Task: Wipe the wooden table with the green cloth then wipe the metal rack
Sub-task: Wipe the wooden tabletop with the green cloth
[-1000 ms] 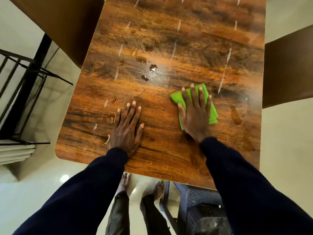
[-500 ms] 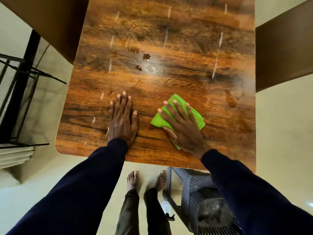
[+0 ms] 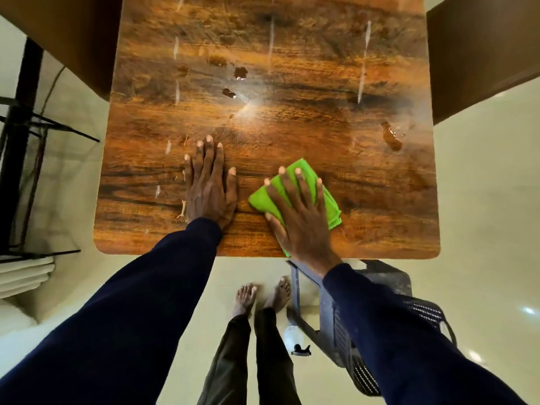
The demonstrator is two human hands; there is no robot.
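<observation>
- Pulled the green cloth point(image 3: 261, 200) back since a second ago, nearer to the near edge of the table point(image 3: 292, 48) and nearer to the left hand point(image 3: 209, 188).
- Turned the right hand point(image 3: 301, 220) too: pointing more straight up the table than half a second ago.
- Pressing down flat on the cloth with that hand, fingers straight and spread wide, thumb out to the side, heel right at the table's near edge.
- No curling round the cloth and no pinching, just pushing on top of it.
- Folded small and lying on the near part of the table, a little right of the middle, with green poking out on both sides of the fingers.
- Resting the left hand flat on the table just left of the cloth, not touching it, fingers straight and close together, holding nothing.
- Wet brown spots point(image 3: 240, 73) near the middle of the table, and one more blob point(image 3: 391, 137) by its right edge.
- Black metal rack point(image 3: 19, 135) left of the table, well apart from both hands.
- Dark chair point(image 3: 385, 276) under the table's near edge, on the right, partly behind a dark blue sleeve point(image 3: 409, 346).
- Small spray bottle point(image 3: 292, 336) on the floor below the table's near edge, with bare feet point(image 3: 247, 296) just left of it.
</observation>
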